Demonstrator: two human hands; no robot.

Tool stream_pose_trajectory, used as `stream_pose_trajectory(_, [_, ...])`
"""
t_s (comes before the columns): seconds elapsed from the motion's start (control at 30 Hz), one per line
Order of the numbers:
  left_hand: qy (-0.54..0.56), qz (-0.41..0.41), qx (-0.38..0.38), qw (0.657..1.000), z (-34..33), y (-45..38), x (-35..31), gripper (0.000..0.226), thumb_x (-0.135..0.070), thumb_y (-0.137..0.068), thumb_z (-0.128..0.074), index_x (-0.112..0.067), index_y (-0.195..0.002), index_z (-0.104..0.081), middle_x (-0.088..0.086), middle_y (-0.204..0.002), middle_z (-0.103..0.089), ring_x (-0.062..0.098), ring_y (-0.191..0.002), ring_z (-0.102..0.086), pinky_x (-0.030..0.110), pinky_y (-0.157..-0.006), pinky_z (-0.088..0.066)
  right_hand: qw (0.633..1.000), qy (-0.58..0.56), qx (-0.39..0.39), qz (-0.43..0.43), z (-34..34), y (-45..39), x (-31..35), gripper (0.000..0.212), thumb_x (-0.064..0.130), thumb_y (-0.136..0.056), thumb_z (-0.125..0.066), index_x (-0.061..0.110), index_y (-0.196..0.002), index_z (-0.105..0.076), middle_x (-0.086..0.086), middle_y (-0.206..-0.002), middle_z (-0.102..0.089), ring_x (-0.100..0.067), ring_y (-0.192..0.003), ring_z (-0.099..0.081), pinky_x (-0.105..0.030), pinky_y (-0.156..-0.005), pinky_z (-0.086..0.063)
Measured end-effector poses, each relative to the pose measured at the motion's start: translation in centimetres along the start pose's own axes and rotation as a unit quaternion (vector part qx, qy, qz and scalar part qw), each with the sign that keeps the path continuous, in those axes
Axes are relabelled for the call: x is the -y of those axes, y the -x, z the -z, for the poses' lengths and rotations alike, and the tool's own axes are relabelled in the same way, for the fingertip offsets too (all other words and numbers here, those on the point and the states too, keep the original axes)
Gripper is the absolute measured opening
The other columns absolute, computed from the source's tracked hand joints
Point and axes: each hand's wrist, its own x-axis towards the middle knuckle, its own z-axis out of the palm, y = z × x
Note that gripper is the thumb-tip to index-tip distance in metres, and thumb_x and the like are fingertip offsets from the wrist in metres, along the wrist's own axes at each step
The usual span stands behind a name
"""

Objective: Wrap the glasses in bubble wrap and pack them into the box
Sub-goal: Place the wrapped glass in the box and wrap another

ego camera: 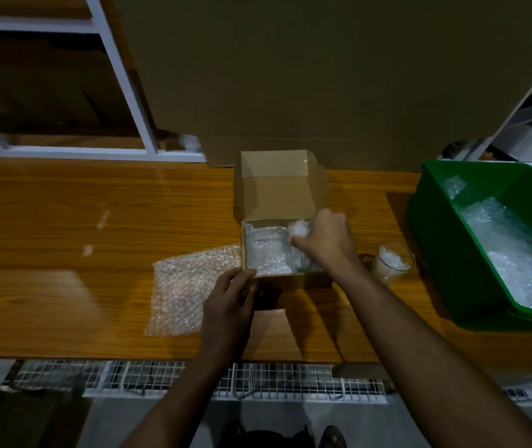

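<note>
A small brown cardboard box [279, 279] sits near the middle of the wooden surface [64, 221], its lid flap standing upright at the far side. Its inside is lined or filled with crinkled, translucent bubble wrap that catches the light in pale patches. The right hand [326, 237] reaches into the box's right half, fingers curled in a closed grip around a wrapped bundle [300, 229], a whitish, bunched lump of bubble wrap; the glass inside it cannot be made out. The left hand [229, 299] holds the box's near left corner, thumb at the rim and fingers curled against the front wall.

A flat bubble wrap sheet [187, 292] lies on the surface just left of the box, touching its side, its small bubbles visible as a fine dotted texture. To the right of the box, near the right forearm, stands an unwrapped clear glass [392, 263] with something white and crumpled inside. Further right, a green bin [445, 227] holds more loose bubble wrap. A large cardboard panel [323, 76] rises behind the box.
</note>
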Motion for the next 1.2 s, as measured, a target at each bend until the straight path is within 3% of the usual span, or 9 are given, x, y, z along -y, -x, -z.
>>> stream_pose_trajectory(0.07, [-0.001, -0.002, 0.000, 1.000, 0.1, 0.0, -0.1, 0.034, -0.010, -0.092, -0.070, -0.016, -0.124, -0.065, 0.004, -0.126, -0.060, 0.014, -0.102, -0.063, 0.026, -0.080, -0.058, 0.999, 0.052, 0.011, 0.010, -0.4, -0.2, 0.3, 0.032, 0.036, -0.077, -0.085, 0.015, -0.079, -0.061, 0.000, -0.078, -0.063, -0.011, -0.064, -0.061, -0.026, -0.048, -0.053])
stream_pose_trajectory(0.2, [-0.002, -0.008, 0.000, 1.000, 0.2, 0.1, -0.5, 0.036, -0.006, -0.090, -0.071, -0.016, -0.124, -0.062, 0.004, -0.123, -0.059, 0.011, -0.100, -0.060, 0.019, -0.078, -0.053, 0.986, 0.165, 0.020, 0.023, -0.9, -0.5, 1.1, 0.045, 0.037, -0.076, -0.085, 0.010, -0.104, -0.063, -0.009, -0.119, -0.051, -0.015, -0.079, -0.056, -0.024, -0.056, -0.048])
stream_pose_trajectory(0.33, [-0.007, -0.008, 0.004, 1.000, 0.2, 0.0, -0.4, 0.037, -0.007, -0.089, -0.071, -0.016, -0.124, -0.062, 0.003, -0.122, -0.060, 0.008, -0.097, -0.059, 0.007, -0.078, -0.046, 0.979, 0.197, -0.019, 0.048, -1.4, -0.8, 0.5, 0.042, 0.039, -0.075, -0.086, 0.011, -0.098, -0.066, -0.009, -0.101, -0.067, -0.022, -0.084, -0.066, -0.032, -0.064, -0.057])
stream_pose_trajectory(0.5, [-0.007, -0.013, -0.002, 1.000, 0.0, 0.0, -0.2, 0.035, -0.008, -0.089, -0.071, -0.015, -0.123, -0.064, 0.003, -0.122, -0.061, 0.013, -0.098, -0.062, 0.024, -0.077, -0.057, 0.981, 0.172, -0.062, 0.060, -2.3, -0.4, -0.1, 0.029, 0.033, -0.080, -0.082, 0.013, -0.095, -0.067, -0.006, -0.089, -0.070, -0.021, -0.080, -0.068, -0.036, -0.066, -0.061])
stream_pose_trajectory(0.63, [-0.002, -0.013, -0.007, 1.000, -0.1, 0.0, 0.0, 0.036, -0.007, -0.089, -0.072, -0.015, -0.123, -0.065, 0.004, -0.124, -0.061, 0.014, -0.103, -0.062, 0.032, -0.080, -0.059, 0.973, 0.206, -0.061, 0.079, -2.1, 0.4, -0.5, 0.028, 0.038, -0.089, -0.072, 0.012, -0.100, -0.068, -0.008, -0.100, -0.066, -0.021, -0.086, -0.066, -0.031, -0.065, -0.054])
stream_pose_trajectory(0.77, [0.000, -0.008, -0.006, 1.000, -0.1, 0.0, 0.0, 0.036, -0.008, -0.089, -0.072, -0.016, -0.123, -0.064, 0.004, -0.125, -0.061, 0.015, -0.105, -0.063, 0.035, -0.081, -0.060, 0.979, 0.139, -0.108, 0.103, -0.7, 2.8, -2.3, 0.043, 0.048, -0.091, -0.065, 0.015, -0.118, -0.066, -0.006, -0.120, -0.055, -0.022, -0.106, -0.056, -0.030, -0.071, -0.048])
stream_pose_trajectory(0.87, [-0.004, -0.003, -0.008, 1.000, -0.2, -0.1, 0.3, 0.035, -0.008, -0.088, -0.073, -0.017, -0.121, -0.065, 0.003, -0.125, -0.061, 0.017, -0.106, -0.064, 0.038, -0.080, -0.060, 0.950, 0.040, -0.273, 0.144, 0.6, 6.0, -4.8, 0.038, 0.040, -0.088, -0.069, 0.020, -0.120, -0.066, -0.007, -0.123, -0.056, -0.023, -0.110, -0.048, -0.029, -0.074, -0.044])
stream_pose_trajectory(0.97, [-0.003, -0.001, -0.012, 1.000, -0.3, -0.1, 0.4, 0.036, -0.007, -0.087, -0.074, -0.017, -0.121, -0.066, 0.003, -0.124, -0.062, 0.017, -0.102, -0.065, 0.039, -0.078, -0.060, 0.919, -0.012, -0.391, 0.053, 0.5, 7.4, -8.3, 0.050, 0.037, -0.081, -0.075, 0.020, -0.126, -0.060, -0.017, -0.134, -0.046, -0.030, -0.118, -0.041, -0.033, -0.084, -0.045])
stream_pose_trajectory(1.2, [0.010, 0.015, -0.006, 1.000, 0.0, -0.3, -0.2, 0.047, -0.006, -0.088, -0.073, -0.021, -0.131, -0.060, 0.001, -0.122, -0.063, 0.010, -0.096, -0.065, 0.012, -0.079, -0.052, 0.944, -0.169, -0.282, -0.034, -1.3, 5.5, -13.1, 0.095, 0.029, -0.082, -0.081, 0.017, -0.156, -0.022, -0.017, -0.151, -0.035, -0.032, -0.135, -0.041, -0.033, -0.101, -0.042])
